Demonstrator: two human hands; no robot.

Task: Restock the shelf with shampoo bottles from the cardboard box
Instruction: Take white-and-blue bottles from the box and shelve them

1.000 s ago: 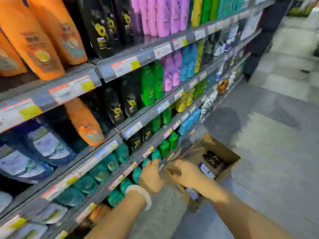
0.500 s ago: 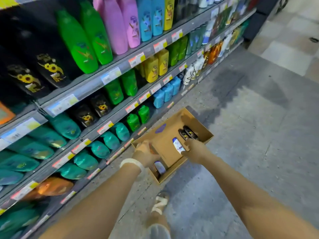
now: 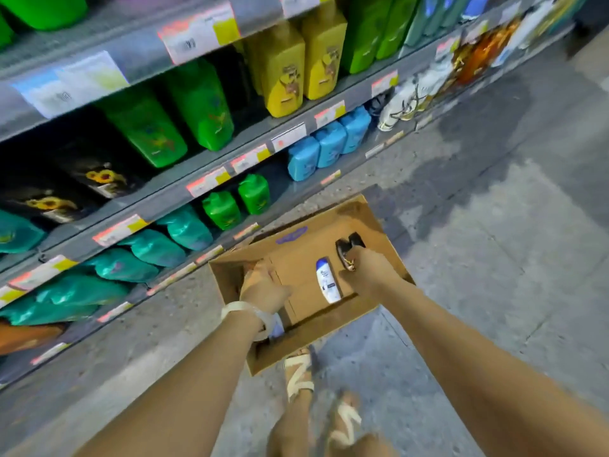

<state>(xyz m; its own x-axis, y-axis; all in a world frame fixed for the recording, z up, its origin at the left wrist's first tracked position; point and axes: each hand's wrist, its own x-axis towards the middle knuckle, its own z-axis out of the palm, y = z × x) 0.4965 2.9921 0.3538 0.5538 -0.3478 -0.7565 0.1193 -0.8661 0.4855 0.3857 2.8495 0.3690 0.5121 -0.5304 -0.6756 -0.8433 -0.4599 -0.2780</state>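
While the open brown cardboard box sits on the floor beside the grey shelf, the right hand curls round a small dark shampoo bottle inside it. The left hand lies relaxed on the box bottom. A white-and-blue plastic bottle lies flat between them (light, rigid, probably slick); grip it round the waist.

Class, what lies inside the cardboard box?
Inside the cardboard box: a white bottle, dark bottles by the right hand, and the left hand. Anything under the hands is hidden.
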